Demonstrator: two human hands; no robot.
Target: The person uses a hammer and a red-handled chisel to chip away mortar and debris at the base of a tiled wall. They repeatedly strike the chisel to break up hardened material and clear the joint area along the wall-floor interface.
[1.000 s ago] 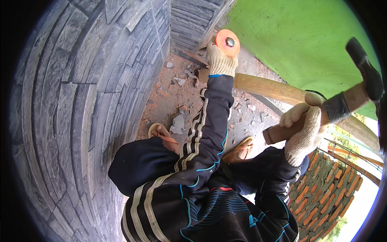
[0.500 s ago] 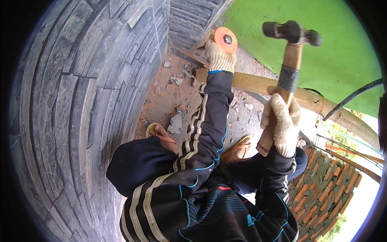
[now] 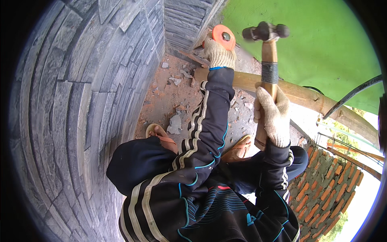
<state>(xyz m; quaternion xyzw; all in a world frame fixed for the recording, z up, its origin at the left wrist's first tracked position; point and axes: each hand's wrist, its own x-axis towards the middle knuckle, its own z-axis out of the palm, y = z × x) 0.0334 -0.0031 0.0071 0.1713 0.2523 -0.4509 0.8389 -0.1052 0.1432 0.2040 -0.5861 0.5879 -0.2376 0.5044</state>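
Note:
In a cream knitted glove, my left hand [image 3: 220, 55] is wrapped round a chisel [image 3: 219, 34] with a round orange hand guard and a metal striking end facing up. The chisel's dark tip points at the foot of the grey stone-clad wall [image 3: 186, 28], by the corner. My right hand [image 3: 275, 115], gloved as well, grips the wooden handle of a ball-peen hammer [image 3: 269, 50], with dark tape wound below its head. The hammer is raised, its head to the right of the chisel and apart from it.
Stone cladding [image 3: 68, 121] rises close on my left. Broken chips [image 3: 175, 124] litter the dusty floor around my sandalled feet. A wooden pole [image 3: 306, 97] crosses beyond my forearms, with a green wall [image 3: 330, 44] behind. Black hose [image 3: 354, 94] and rough brickwork [image 3: 326, 189] are at right.
The hammer has swung left, toward the chisel, and its handle now stands more upright. My right hand has shifted slightly left with it. The chisel and left hand have barely moved.

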